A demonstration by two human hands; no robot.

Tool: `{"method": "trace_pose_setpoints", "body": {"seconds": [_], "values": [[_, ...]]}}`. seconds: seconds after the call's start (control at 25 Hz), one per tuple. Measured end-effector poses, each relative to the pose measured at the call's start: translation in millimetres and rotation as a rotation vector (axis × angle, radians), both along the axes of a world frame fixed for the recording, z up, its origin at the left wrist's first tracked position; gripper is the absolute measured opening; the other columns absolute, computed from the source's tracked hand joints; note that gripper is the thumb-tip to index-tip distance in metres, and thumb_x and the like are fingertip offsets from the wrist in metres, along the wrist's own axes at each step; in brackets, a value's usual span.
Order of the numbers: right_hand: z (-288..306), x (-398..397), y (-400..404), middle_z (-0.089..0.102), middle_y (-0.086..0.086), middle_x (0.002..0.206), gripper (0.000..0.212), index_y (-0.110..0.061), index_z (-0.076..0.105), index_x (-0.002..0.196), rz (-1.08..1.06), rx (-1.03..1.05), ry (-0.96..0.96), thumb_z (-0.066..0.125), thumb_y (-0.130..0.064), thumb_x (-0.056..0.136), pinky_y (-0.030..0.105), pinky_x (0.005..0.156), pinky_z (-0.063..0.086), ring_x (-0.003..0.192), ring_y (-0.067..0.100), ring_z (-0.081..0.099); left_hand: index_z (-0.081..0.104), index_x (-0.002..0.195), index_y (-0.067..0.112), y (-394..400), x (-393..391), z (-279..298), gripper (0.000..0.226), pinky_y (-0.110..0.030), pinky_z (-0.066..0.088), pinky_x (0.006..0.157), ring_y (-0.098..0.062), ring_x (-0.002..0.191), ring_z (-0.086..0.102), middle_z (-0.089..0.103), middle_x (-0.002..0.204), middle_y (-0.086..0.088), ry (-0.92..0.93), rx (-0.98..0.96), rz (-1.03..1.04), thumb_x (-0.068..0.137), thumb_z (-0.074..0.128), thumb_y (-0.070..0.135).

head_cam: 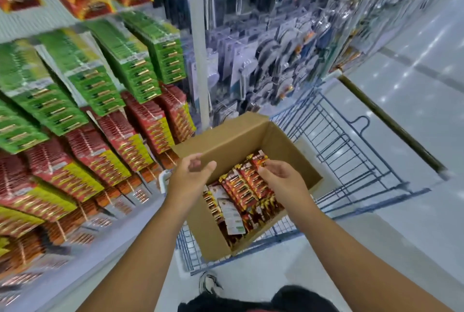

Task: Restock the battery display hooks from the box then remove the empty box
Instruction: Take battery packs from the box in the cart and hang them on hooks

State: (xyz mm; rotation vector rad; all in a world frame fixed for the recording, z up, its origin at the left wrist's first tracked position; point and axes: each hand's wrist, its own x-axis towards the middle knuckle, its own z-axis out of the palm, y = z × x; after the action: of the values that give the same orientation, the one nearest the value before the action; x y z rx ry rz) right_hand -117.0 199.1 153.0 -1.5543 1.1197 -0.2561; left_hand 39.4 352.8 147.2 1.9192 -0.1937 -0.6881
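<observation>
**Picking the next battery packs out of the box**

The cardboard box (241, 141) sits open in a blue wire cart (351, 161), parked just beside the display so each pack needs only a short lift from box to hook. Inside it, red and gold battery packs (247, 186) stand on edge in rows, which leaves their top edges free to pinch. The box holds plenty yet, so restocking looks far from done and taking the box away is a later step.

The right hand (281, 176) reaches over the box, its grip narrow: fingertips pinch the top of the packs at the far end of the row, likely to draw a few out. The left hand (188, 176) hovers over the box's near left corner with fingers loosely curled, holding nothing, probably ready to take or steady the packs.

On the left, the display hooks (120, 146) already carry dense rows of red packs and green ones above.
</observation>
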Motion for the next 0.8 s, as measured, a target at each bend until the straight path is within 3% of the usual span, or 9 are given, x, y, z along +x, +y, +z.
{"method": "trace_pose_setpoints", "body": {"seconds": [0.28, 0.36, 0.44, 0.64, 0.8], "values": [[-52, 42, -54, 0.062, -0.006, 0.128, 0.035, -0.027, 0.060, 0.128, 0.191, 0.085, 0.165, 0.069, -0.042, 0.098, 0.022, 0.089, 0.045, 0.112, 0.011, 0.058, 0.057, 0.138, 0.024, -46, 5, -53, 0.050, -0.028, 0.042, 0.088, -0.009, 0.107, 0.057, 0.058, 0.136, 0.003, 0.055, 0.101, 0.144, 0.094, 0.074, 0.041], [-75, 55, -74, 0.059, -0.002, 0.128, 0.035, -0.022, 0.059, 0.131, 0.292, 0.121, 0.211, 0.066, -0.037, 0.100, 0.005, 0.064, 0.047, 0.099, 0.005, 0.058, 0.056, 0.140, 0.024, -62, 1, -72, 0.052, -0.027, 0.041, 0.087, -0.008, 0.107, 0.056, 0.059, 0.134, 0.006, 0.087, 0.149, 0.238, 0.094, 0.074, 0.043], [-98, 65, -94, 0.058, 0.001, 0.126, 0.035, -0.017, 0.058, 0.133, 0.400, 0.137, 0.272, 0.065, -0.032, 0.102, 0.002, 0.046, 0.041, 0.088, -0.001, 0.054, 0.055, 0.140, 0.026, -77, -6, -89, 0.053, -0.027, 0.041, 0.087, -0.007, 0.106, 0.056, 0.059, 0.134, 0.007, 0.111, 0.197, 0.310, 0.094, 0.073, 0.046], [-164, 86, -129, 0.061, -0.002, 0.131, 0.045, -0.017, 0.058, 0.139, 0.631, 0.115, 0.413, 0.067, -0.037, 0.100, 0.009, 0.060, 0.038, 0.089, 0.001, 0.055, 0.053, 0.143, 0.029, -110, -27, -140, 0.055, -0.031, 0.048, 0.093, -0.010, 0.113, 0.059, 0.059, 0.139, 0.009, 0.200, 0.269, 0.485, 0.094, 0.072, 0.047], [-218, 100, -141, 0.058, -0.006, 0.127, 0.044, -0.018, 0.056, 0.139, 0.669, 0.104, 0.503, 0.067, -0.036, 0.100, 0.013, 0.059, 0.037, 0.085, 0.001, 0.052, 0.056, 0.138, 0.029, -125, -31, -185, 0.050, -0.030, 0.047, 0.089, -0.016, 0.119, 0.061, 0.061, 0.132, 0.008, 0.285, 0.341, 0.580, 0.094, 0.072, 0.048]]}}
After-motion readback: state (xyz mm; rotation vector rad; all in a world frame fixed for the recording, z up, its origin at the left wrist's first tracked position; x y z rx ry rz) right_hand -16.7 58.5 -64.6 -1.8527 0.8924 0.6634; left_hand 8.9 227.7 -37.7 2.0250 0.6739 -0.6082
